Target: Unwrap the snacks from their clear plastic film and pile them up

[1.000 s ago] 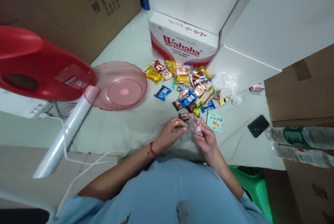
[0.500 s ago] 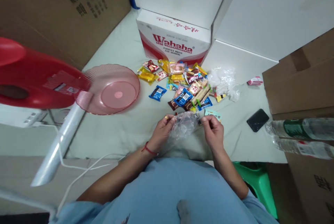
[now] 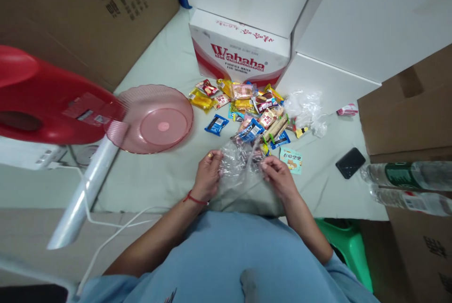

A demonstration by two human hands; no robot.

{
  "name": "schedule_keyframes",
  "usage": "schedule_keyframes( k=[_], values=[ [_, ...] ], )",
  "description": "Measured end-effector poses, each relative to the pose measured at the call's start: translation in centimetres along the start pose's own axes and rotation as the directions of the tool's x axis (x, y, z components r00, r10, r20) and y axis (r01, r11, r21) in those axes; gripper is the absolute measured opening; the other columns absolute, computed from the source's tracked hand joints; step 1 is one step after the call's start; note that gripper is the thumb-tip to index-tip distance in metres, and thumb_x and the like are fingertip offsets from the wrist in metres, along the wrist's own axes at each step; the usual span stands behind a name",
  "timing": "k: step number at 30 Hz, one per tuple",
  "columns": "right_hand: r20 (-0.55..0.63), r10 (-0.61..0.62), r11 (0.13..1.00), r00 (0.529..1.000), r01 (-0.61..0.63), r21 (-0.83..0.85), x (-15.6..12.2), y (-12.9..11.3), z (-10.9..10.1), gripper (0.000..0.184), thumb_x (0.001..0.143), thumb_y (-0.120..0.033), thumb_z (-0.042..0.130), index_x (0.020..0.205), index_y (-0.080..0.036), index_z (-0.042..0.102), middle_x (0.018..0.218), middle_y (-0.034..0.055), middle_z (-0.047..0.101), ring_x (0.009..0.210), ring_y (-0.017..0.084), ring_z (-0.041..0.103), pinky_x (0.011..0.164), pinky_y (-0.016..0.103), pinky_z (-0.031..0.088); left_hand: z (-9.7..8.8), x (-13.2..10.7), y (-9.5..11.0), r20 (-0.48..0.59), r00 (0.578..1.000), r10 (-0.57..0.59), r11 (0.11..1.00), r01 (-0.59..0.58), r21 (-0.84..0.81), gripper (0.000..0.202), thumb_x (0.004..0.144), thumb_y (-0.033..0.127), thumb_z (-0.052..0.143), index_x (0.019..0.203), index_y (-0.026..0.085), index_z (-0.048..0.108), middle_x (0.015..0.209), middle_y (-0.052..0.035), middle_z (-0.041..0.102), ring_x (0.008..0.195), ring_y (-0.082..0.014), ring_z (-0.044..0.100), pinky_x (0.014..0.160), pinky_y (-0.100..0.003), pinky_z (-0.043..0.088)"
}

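A: Locate the clear plastic bag (image 3: 233, 167).
B: Between the hands, at 6 o'clock from the wrapped snacks (image 3: 265, 100). Left hand (image 3: 208, 173): pinching its 9 o'clock edge. Right hand (image 3: 278, 176): pinching at 3 o'clock.
A: Handling?
B: Probably light, limp, slippery; grip edges.
A: Orientation?
B: Spread 9-to-3 o'clock; crumpled, so long axis and mouth direction indeterminable.
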State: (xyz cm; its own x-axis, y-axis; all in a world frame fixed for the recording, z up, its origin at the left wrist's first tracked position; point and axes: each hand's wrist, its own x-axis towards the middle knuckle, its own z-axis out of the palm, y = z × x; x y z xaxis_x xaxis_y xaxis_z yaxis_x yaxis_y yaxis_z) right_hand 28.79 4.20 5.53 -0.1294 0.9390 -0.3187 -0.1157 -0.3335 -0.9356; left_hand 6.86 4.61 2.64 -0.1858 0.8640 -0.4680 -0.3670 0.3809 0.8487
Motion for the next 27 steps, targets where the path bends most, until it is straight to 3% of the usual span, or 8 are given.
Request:
schedule_keyframes(
  k=[6,8,10,14,17,20,23,27],
  values=[
    [-0.025,-0.03,0.987,0.999,0.034,0.158,-2.8,-0.5,-4.0,0.036,0.077,-0.047,0.08,0.08,-0.022,0.053,0.082,-0.0002,0.069,0.043,0.003,0.017,0.043,0.02,0.016,-3.7,3.7,1.9,0.063,0.995,0.076,0.976,-0.087,0.199,0.055,0.068,0.07,0.08,0.082,0.02,0.062,0.065,0.0061,0.052,0.055,-0.0096,0.039,0.051,-0.024,0.031],
    [0.003,-0.119,0.99,0.993,0.118,0.07,-3.6,-0.1,-3.4,0.032,0.082,-0.047,0.075,0.079,-0.023,0.053,0.077,-0.0007,0.068,0.042,0.004,0.019,0.042,0.021,0.018,-4.5,4.8,2.7,0.043,0.983,0.178,0.937,-0.183,0.298,0.05,0.073,0.064,0.078,0.091,0.019,0.064,0.068,0.0054,0.053,0.058,-0.011,0.045,0.054,-0.025,0.035],
    [0.098,-0.235,0.957,0.967,0.248,-0.149,-4.0,0.1,-1.9,0.025,0.088,-0.042,0.069,0.079,-0.023,0.055,0.081,0.0027,0.07,0.044,0.007,0.037,0.045,0.022,0.031,-4.7,4.9,3.4,0.004,0.944,0.33,0.868,-0.305,0.391,0.052,0.073,0.054,0.08,0.107,0.019,0.063,0.082,0.002,0.061,0.07,-0.0137,0.055,0.063,-0.026,0.042],
    [0.411,-0.354,0.582,0.84,0.542,-0.606,-3.5,0.4,2.2,0.008,0.092,-0.021,0.06,0.085,-0.021,0.063,0.139,0.0152,0.069,0.086,0.017,0.071,0.069,0.027,0.051,-3.8,1.1,3.9,-0.034,0.809,0.587,0.656,-0.45,0.607,0.033,0.083,0.048,0.074,0.098,0.021,0.062,0.087,-0.0006,0.06,0.079,-0.0161,0.057,0.071,-0.029,0.045],
    [0.535,-0.326,0.278,0.779,0.62,-0.734,-2.7,1.0,4.5,0.01,0.092,-0.015,0.058,0.09,-0.02,0.066,0.161,0.0124,0.052,0.092,0.018,0.073,0.068,0.026,0.051,-2.9,-2.7,3.0,0.098,0.891,0.444,0.731,-0.423,0.536,0.036,0.097,0.055,0.054,0.087,0.022,0.06,0.071,0.0022,0.054,0.066,-0.0148,0.051,0.063,-0.028,0.044],
    [0.586,-0.259,0.119,0.767,0.628,-0.769,-2.6,1.8,5.6,0.01,0.094,-0.016,0.06,0.094,-0.021,0.069,0.163,0.0094,0.05,0.084,0.017,0.073,0.064,0.026,0.05,-2.4,-4.4,1.7,0.11,0.949,0.296,0.842,-0.314,0.439,0.046,0.083,0.063,0.07,0.1,0.021,0.063,0.088,-0.0022,0.065,0.082,-0.0191,0.063,0.061,-0.027,0.049],
    [0.59,-0.235,0.135,0.772,0.627,-0.767,-3.0,2.2,5.7,0.013,0.097,-0.018,0.059,0.098,-0.022,0.072,0.162,0.0076,0.052,0.083,0.017,0.074,0.065,0.028,0.053,-2.3,-4.1,0.7,0.054,0.984,0.172,0.923,-0.18,0.341,0.049,0.072,0.061,0.081,0.093,0.02,0.066,0.09,-0.0037,0.069,0.088,-0.0212,0.066,0.071,-0.03,0.056],
    [0.502,-0.321,0.445,0.803,0.596,-0.669,-3.5,1.7,4.2,0.017,0.104,-0.026,0.056,0.104,-0.021,0.073,0.149,0.011,0.064,0.106,0.021,0.075,0.084,0.031,0.058,-2.7,-3.7,0.3,0.044,0.998,0.036,0.994,-0.04,0.098,0.053,0.075,0.068,0.077,0.089,0.017,0.072,0.092,-0.0063,0.075,0.091,-0.0225,0.07,0.085,-0.037,0.059]
  ],
)
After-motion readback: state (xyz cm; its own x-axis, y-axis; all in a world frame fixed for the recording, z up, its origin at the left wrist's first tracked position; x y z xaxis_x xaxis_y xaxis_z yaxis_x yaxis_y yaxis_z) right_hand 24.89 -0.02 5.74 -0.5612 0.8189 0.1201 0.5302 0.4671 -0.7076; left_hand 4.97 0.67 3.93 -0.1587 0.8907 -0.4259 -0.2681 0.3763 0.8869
